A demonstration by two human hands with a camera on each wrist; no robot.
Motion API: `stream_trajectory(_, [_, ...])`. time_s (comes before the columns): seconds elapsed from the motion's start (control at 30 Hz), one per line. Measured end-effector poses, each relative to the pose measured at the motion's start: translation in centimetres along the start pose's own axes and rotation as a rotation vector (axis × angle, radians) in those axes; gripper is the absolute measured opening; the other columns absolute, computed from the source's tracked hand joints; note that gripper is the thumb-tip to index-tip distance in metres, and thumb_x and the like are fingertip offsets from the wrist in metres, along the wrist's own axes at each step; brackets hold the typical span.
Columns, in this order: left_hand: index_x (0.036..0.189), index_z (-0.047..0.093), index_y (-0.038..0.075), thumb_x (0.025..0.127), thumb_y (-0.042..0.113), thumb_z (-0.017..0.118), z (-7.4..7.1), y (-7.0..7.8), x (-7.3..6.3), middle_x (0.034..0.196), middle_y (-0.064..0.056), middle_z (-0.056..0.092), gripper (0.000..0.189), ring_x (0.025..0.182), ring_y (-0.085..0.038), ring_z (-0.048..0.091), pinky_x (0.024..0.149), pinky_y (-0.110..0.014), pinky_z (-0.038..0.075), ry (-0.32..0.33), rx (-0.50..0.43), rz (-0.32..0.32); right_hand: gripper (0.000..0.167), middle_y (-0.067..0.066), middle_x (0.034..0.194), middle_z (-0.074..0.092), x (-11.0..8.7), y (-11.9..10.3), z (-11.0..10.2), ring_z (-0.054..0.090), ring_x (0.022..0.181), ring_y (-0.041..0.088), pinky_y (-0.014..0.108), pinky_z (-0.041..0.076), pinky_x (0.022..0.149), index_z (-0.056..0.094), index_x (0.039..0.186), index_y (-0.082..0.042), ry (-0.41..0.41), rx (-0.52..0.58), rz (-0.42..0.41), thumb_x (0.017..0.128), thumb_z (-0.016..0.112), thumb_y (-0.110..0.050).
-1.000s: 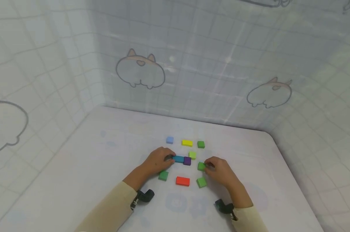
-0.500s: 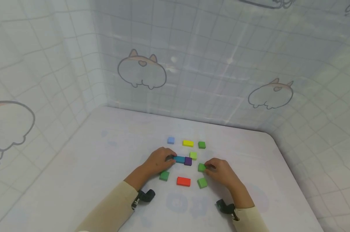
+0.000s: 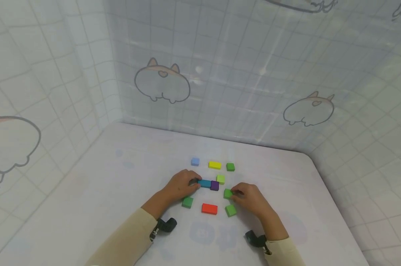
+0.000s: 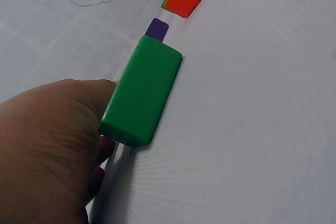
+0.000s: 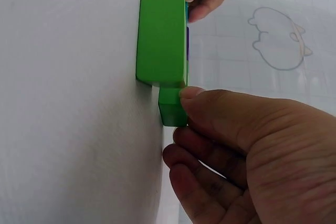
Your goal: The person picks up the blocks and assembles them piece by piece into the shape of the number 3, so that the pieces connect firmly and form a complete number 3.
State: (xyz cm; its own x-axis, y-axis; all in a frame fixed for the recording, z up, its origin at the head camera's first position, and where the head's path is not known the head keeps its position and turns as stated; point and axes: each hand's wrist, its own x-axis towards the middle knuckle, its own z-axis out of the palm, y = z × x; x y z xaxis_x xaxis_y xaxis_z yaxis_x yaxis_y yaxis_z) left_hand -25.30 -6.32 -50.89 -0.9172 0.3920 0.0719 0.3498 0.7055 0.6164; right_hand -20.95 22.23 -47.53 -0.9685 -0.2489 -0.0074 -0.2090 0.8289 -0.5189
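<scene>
In the head view my left hand point(image 3: 181, 184) holds the left end of a blue block point(image 3: 205, 183) between thumb and fingers. A purple block point(image 3: 214, 185) sits against that block's right end, and a lime block point(image 3: 220, 179) lies right behind it. My right hand point(image 3: 248, 198) pinches a green block point(image 3: 227, 194), a short gap right of the purple one. The right wrist view shows the thumb on this green block point(image 5: 173, 107), partly hidden behind a nearer green block point(image 5: 161, 40). In the left wrist view, a dark green block point(image 4: 142, 93) hides the left fingertips.
A light blue block point(image 3: 195, 162), a yellow block point(image 3: 215, 165) and a green block point(image 3: 230, 167) form a back row. Nearer lie a dark green block point(image 3: 187, 202), a red block point(image 3: 209, 209) and a green block point(image 3: 231, 210). Patterned curtains point(image 3: 220, 92) surround the white table point(image 3: 137, 147).
My right hand has slid its green block slightly left, narrowing the gap to the purple block. The left hand stays put on the blue block.
</scene>
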Motion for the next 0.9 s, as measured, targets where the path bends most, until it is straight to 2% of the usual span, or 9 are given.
stream_trajectory(0.9, [0.12, 0.07, 0.022, 0.093, 0.033, 0.069, 0.0, -0.1, -0.1, 0.12, 0.007, 0.067, 0.029, 0.111, -0.012, 0.057, 0.099, -0.036, 0.05, 0.005, -0.005, 0.02, 0.024, -0.007, 0.101, 0.071, 0.1, -1.4, 0.5, 0.064, 0.099, 0.013, 0.039, 0.056, 0.091, 0.075, 0.106, -0.016, -0.041, -0.03, 0.013, 0.083, 0.081, -0.016])
